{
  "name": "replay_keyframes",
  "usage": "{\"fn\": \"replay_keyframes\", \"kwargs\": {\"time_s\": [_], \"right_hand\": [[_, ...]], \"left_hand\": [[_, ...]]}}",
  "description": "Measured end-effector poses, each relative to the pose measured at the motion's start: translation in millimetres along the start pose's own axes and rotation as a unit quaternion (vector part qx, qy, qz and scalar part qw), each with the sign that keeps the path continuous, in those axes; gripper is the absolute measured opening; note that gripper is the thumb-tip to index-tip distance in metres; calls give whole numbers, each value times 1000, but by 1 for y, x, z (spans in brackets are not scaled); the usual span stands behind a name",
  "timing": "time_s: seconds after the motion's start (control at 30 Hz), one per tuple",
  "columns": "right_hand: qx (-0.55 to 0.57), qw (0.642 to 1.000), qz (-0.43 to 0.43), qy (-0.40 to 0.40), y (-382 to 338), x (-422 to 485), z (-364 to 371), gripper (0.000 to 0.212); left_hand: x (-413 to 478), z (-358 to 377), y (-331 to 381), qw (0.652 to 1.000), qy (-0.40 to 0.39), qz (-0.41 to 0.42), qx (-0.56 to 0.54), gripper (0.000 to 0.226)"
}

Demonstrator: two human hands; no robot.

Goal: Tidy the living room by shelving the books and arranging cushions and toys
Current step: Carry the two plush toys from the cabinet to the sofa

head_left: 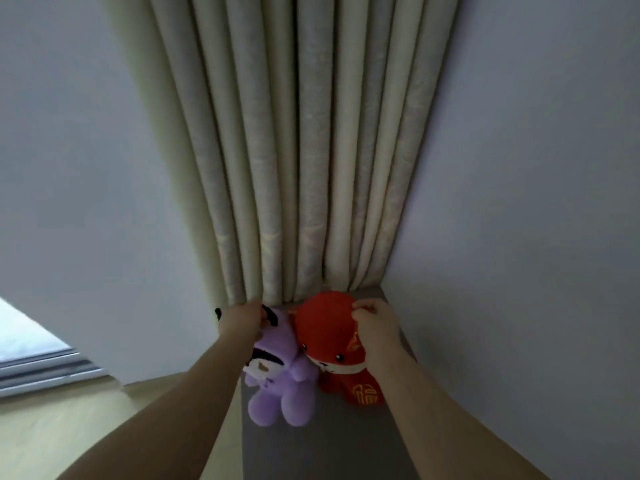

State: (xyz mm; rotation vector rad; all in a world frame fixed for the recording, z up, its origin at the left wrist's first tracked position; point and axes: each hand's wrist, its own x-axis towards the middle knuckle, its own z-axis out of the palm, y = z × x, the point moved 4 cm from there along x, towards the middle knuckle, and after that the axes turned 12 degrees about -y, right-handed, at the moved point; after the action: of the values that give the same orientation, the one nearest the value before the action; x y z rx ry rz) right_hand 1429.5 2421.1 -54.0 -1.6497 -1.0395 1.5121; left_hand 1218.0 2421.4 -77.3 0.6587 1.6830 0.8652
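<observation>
Two plush toys sit side by side, facing me, on a narrow grey surface [311, 452] in a room corner. The purple plush toy [282, 382] with black horns is on the left. My left hand [242, 322] grips the top of its head, fingers curled around a black horn. The red plush toy [329, 341], with gold embroidery on its front, stands to the right and touches the purple one. My right hand [375, 322] pinches the top right of its head.
Cream pleated curtains [304, 150] hang right behind the toys. Grey walls close in on both sides, the right wall [519, 237] running along the surface. Pale wooden floor [86, 427] and a window frame [38, 368] lie at lower left.
</observation>
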Motion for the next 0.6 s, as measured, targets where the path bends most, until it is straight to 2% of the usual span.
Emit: {"fn": "replay_keyframes", "kwargs": {"time_s": [0.07, 0.13, 0.27, 0.43, 0.6], "right_hand": [[-1, 1000, -18, -17, -13, -10, 31, 15], [-11, 998, -37, -51, -28, -26, 79, 15], [-4, 992, -86, -94, -55, -55, 163, 27], [-5, 978, -124, -168, -70, -115, 284, 27], [-32, 953, -146, -264, -68, -186, 403, 22]], "left_hand": [[-17, -34, 0, 999, 31, 7, -29, 48], [-33, -87, -6, 995, 75, 18, -55, 35], [-67, -171, -3, 987, 128, 65, -68, 26], [-129, -300, -10, 969, 207, 120, -63, 26], [-197, -423, -45, 945, 305, 108, -45, 23]]}}
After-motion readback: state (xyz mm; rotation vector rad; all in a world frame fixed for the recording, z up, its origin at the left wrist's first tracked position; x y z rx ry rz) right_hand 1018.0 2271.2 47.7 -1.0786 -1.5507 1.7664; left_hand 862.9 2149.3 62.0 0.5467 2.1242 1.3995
